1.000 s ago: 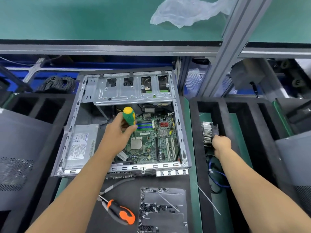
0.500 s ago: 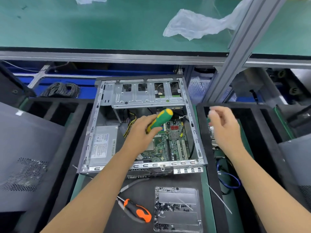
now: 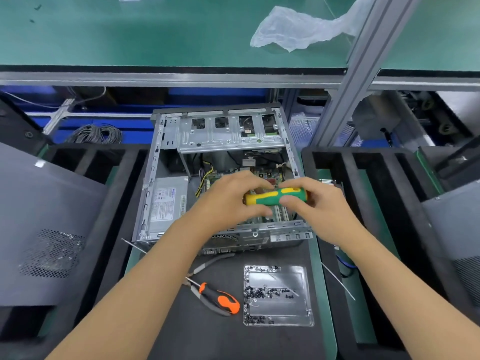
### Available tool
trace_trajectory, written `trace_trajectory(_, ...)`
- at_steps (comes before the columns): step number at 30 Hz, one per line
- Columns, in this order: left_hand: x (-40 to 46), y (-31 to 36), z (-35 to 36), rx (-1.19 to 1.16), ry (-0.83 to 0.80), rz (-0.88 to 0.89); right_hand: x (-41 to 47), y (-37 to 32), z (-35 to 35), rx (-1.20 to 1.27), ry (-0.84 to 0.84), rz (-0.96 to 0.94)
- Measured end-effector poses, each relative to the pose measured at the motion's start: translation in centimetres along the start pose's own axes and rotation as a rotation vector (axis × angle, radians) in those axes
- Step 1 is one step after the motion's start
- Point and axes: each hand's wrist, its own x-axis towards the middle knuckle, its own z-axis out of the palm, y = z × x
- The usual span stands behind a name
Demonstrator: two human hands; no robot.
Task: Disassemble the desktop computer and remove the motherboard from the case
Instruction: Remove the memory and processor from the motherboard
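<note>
- My left hand point(image 3: 228, 201) and right hand point(image 3: 318, 203) meet over the open case point(image 3: 153, 178), both curled round the same screwdriver point(image 3: 275, 196), which lies level between them.
- Its handle is a rounded, waisted barrel of smooth plastic, green with yellow patches. My left fingers wrap the yellow end; my right thumb sits on top and my right fingers close under the green end. I cannot see the shaft or the tip.
- The case is a box of bare, folded sheet steel with slotted rims, lying open side up on a dark mat point(image 3: 207, 331).
- The motherboard point(image 3: 262, 219) still sits in the floor of the case, directly beneath my hands: a green board, with pale ribbed slots showing just under the handle.
- A stamped drive cage point(image 3: 228, 137) with square cut-outs spans the far end of the case.
- A grey, boxy power supply point(image 3: 168, 201) with a printed label fills the case's left side, and yellow and black wires point(image 3: 204, 180) run beside it.
- Near me on the mat lie pliers point(image 3: 218, 298) with orange and black grips, and a shallow, clear plastic tray point(image 3: 309, 297) holding small dark screws point(image 3: 267, 292).
- Crumpled, translucent white plastic film point(image 3: 293, 29) rests on the green bench top beyond.
</note>
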Motion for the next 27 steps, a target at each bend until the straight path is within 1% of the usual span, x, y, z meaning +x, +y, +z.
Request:
trace_trajectory(3,-1.9,1.5,0.6,0.008,-0.15,-0.011,-3.3,0.3,0.1,0.214,-0.008,0.116)
trace_trajectory(5,-3.2,2.4,1.8,0.005,-0.247,-0.034,-5.5,1.2,0.1,0.261,-0.054,0.208)
trace_trajectory(8,-5.2,2.9,4.5,-0.067,-0.386,-0.086,-8.2,3.5,0.1,0.321,-0.159,0.346)
trace_trajectory(10,-6.7,2.2,6.7,-0.007,-0.45,-0.125,-9.7,5.6,0.7,0.364,-0.155,0.448)
trace_trajectory(12,-8.4,0.8,9.0,0.136,-0.478,-0.181,-10.9,7.8,1.7,0.41,-0.097,0.553)
trace_trajectory(14,-9.9,-0.9,10.8,0.223,-0.439,-0.257,-11.7,9.7,2.9,0.443,-0.061,0.623)
trace_trajectory(17,-11.4,-2.9,12.3,0.325,-0.298,-0.319,-11.5,10.9,4.8,0.371,-0.057,0.621)
trace_trajectory(18,-11.6,-3.5,12.6,0.344,-0.247,-0.321,-11.2,10.9,5.4,0.308,-0.038,0.603)
trace_trajectory(20,-11.7,-4.0,12.8,0.401,-0.153,-0.285,-10.5,11.0,6.7,0.178,0.061,0.575)
trace_trajectory(22,-11.4,-4.2,12.7,0.467,-0.107,-0.25,-10.0,10.9,7.9,0.026,0.162,0.567)
trace_trajectory(25,-11.0,-4.3,12.6,0.55,-0.074,-0.216,-9.6,11.1,8.8,-0.249,0.194,0.522)
trace_trajectory(27,-11.0,-4.4,12.9,0.607,-0.062,-0.194,-9.2,11.1,8.9,-0.362,0.198,0.512)
